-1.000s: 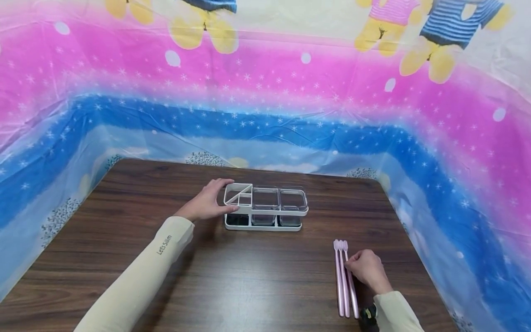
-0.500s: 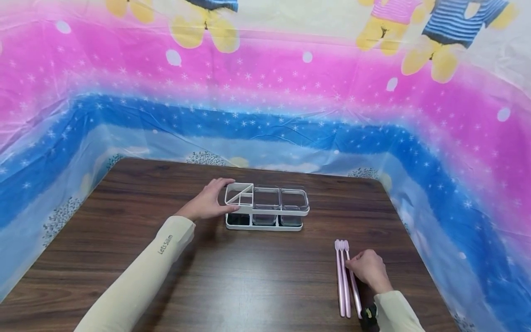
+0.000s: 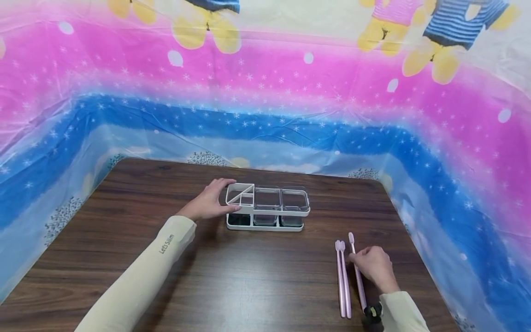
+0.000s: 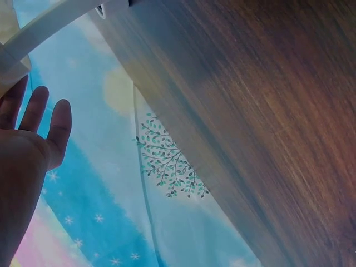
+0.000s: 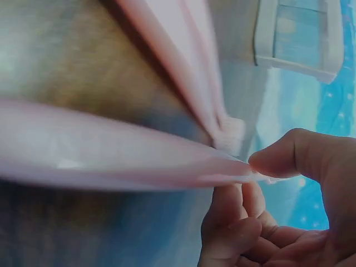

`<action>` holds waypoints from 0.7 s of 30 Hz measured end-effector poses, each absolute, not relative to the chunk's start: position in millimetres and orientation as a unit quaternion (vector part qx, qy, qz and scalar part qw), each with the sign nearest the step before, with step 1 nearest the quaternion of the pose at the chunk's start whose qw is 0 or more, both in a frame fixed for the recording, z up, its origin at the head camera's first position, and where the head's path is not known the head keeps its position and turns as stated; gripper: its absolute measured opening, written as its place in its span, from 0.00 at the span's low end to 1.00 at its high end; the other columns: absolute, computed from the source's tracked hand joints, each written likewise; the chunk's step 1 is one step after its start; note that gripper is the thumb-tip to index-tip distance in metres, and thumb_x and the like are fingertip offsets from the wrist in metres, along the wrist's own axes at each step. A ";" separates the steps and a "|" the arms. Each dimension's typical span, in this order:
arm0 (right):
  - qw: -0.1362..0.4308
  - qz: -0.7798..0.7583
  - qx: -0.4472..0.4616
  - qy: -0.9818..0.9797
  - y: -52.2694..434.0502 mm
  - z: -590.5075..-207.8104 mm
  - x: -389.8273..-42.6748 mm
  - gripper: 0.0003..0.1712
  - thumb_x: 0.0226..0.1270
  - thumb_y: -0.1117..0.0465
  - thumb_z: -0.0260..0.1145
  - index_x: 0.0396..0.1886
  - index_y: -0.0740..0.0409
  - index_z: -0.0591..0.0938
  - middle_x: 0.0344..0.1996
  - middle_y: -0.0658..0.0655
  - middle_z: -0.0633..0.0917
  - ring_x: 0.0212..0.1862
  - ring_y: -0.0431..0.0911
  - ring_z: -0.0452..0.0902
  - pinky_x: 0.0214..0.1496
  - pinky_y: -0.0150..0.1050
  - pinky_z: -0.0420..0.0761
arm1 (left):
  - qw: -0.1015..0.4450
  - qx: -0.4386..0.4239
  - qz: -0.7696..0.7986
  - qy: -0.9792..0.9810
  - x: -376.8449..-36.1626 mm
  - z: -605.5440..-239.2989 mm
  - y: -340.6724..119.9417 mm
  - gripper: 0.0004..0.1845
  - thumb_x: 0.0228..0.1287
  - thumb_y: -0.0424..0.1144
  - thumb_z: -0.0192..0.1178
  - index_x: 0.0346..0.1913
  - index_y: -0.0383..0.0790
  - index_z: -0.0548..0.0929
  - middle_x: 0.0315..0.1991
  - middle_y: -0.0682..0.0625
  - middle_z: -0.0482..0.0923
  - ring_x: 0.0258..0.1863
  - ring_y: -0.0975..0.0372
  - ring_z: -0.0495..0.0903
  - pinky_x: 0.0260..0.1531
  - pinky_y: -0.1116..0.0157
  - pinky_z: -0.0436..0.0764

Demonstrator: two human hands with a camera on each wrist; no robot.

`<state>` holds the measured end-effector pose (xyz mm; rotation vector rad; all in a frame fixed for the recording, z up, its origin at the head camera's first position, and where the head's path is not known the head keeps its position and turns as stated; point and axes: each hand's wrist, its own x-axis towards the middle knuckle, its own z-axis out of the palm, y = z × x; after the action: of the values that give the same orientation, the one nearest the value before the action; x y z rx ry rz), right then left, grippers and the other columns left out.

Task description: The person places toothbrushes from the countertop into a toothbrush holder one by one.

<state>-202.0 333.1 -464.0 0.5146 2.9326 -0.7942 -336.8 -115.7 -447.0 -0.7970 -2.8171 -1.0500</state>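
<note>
In the head view, my left hand (image 3: 205, 203) grips the left end of a white two-tier toothbrush holder (image 3: 282, 213), thumb in front and fingers behind. Two clear cups (image 3: 267, 198) sit in the holder, right of a divided section. My right hand (image 3: 375, 267) pinches a pink toothbrush (image 3: 358, 286) between thumb and fingers, its head pointing away from me. Two more pink toothbrushes (image 3: 341, 281) lie side by side just left of it. The right wrist view shows the thumb and fingertips on the pinched toothbrush (image 5: 111, 150) near its narrow end.
The brown wooden table (image 3: 249, 272) carries all these things. A printed cloth (image 3: 274, 124) in blue and pink hangs around its back and sides. A dark band (image 3: 373, 313) is on the right wrist.
The right hand has shifted slightly right and drawn the pinched toothbrush away from the other two, its head now further forward. The left hand keeps its hold on the holder.
</note>
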 end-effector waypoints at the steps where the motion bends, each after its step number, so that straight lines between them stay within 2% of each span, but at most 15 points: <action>1: 0.022 -0.263 0.165 0.950 332.5 -461.1 -202.0 0.14 0.53 0.51 0.66 0.21 0.57 0.81 0.20 0.51 0.79 0.23 0.47 0.71 0.23 0.39 0.67 | 0.015 -0.256 -0.338 -0.905 -336.9 -447.3 -115.7 0.45 0.52 0.63 0.64 0.69 0.44 0.62 0.65 0.45 0.63 0.66 0.51 0.57 0.58 0.44 0.62; 6: -0.038 -0.284 0.133 0.949 324.9 -442.3 -206.0 0.11 0.54 0.55 0.65 0.25 0.59 0.83 0.20 0.51 0.79 0.23 0.46 0.71 0.22 0.38 0.69 | 0.017 -0.257 -0.338 -0.905 -337.7 -448.2 -115.8 0.45 0.52 0.63 0.64 0.69 0.43 0.63 0.64 0.44 0.64 0.65 0.51 0.58 0.58 0.44 0.62; 13: -0.124 -0.294 0.079 0.945 304.6 -409.8 -216.2 0.07 0.53 0.59 0.64 0.27 0.58 0.84 0.21 0.50 0.81 0.23 0.44 0.72 0.28 0.39 0.70 | 0.019 -0.260 -0.338 -0.904 -338.5 -449.1 -116.3 0.46 0.52 0.65 0.63 0.69 0.42 0.63 0.64 0.44 0.64 0.65 0.51 0.58 0.58 0.43 0.62; 21: -0.178 -0.320 0.054 0.929 281.5 -381.1 -223.6 0.06 0.55 0.60 0.65 0.28 0.58 0.84 0.23 0.52 0.82 0.26 0.45 0.74 0.30 0.39 0.71 | 0.022 -0.258 -0.338 -0.905 -337.4 -448.3 -115.5 0.45 0.51 0.64 0.64 0.68 0.43 0.64 0.63 0.45 0.65 0.64 0.52 0.60 0.58 0.44 0.63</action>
<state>-223.6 281.5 -381.1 0.1919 3.3044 -1.1381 -337.4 -115.5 -448.3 -0.7983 -2.8044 -1.0476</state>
